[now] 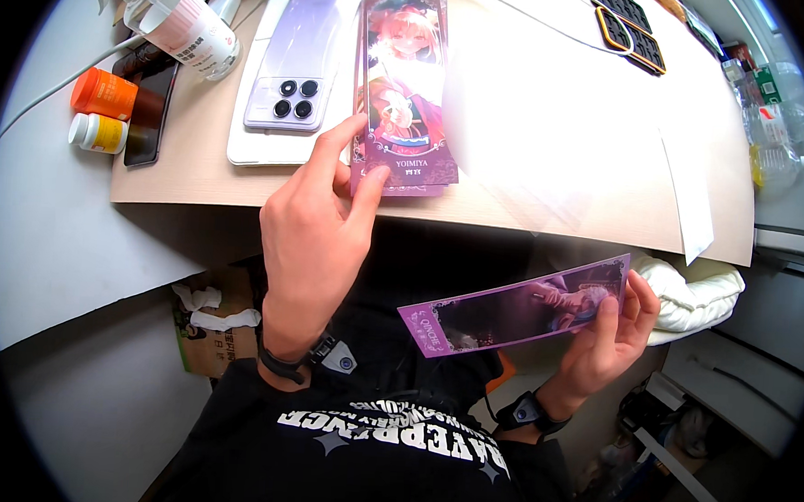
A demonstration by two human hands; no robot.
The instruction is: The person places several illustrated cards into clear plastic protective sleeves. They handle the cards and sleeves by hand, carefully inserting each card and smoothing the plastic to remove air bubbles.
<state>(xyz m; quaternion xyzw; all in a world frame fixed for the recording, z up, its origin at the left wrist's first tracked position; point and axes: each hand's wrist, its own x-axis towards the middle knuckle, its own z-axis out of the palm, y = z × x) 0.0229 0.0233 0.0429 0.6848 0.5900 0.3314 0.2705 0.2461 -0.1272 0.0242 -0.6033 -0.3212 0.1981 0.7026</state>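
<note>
- Left hand (318,201): found at the lower left of the stacked cards (403,87), thumb on the printed face, index finger against the left edge. The gap was narrow; whether the fingers closed beneath the stack could not be told.
- Stacked cards: lay over the desk (187,182) near its front edge, to the right of a lilac phone (294,54). The edges were slightly fanned at the bottom, indicating more than one card.
- Probable reason for the left contact: to steady the stack from its near corner while leaving most of the picture uncovered.
- Right hand (602,343): gripped the purple-bordered card (508,313), thumb on the face, fingers behind.
- Purple-bordered card: tilted, its gripped end raised at the right; the longer free part extended leftward from the grip, in front of the desk edge and apart from the stack.
- Probable reason for the end hold: to keep the printed side turned up and largely unobstructed.
- Phone: rested on a white flat object (244,145), touched by neither hand.
</note>
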